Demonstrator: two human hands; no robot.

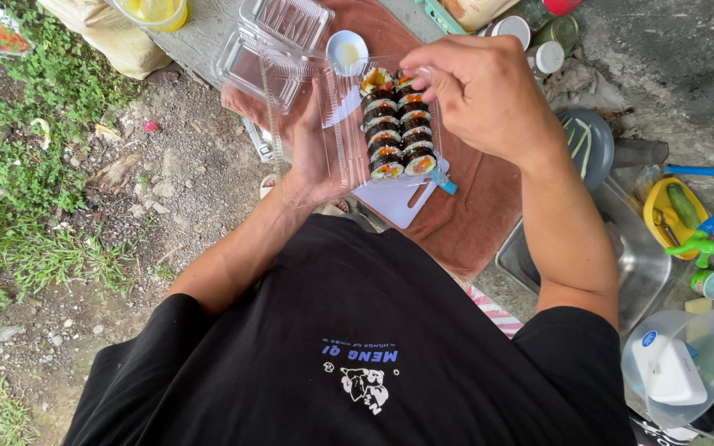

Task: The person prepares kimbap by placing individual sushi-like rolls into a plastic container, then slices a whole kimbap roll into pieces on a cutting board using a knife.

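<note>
Sushi rolls (396,125) lie in two tidy rows inside the clear clamshell box (336,132), which I hold up over the brown cloth (473,206). My left hand (311,153) cups the box from beneath, fingers spread under its base. My right hand (477,95) is at the far end of the rows, fingertips pinched together on the top piece. Judgement: packing looks nearly complete; rows full, lid open. A small sauce dish (347,49) sits beyond the box.

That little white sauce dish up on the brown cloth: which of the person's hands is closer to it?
Right. The right hand is just beside the sauce dish, over the sushi rolls. The left hand is lower, under the clear plastic box.
</note>
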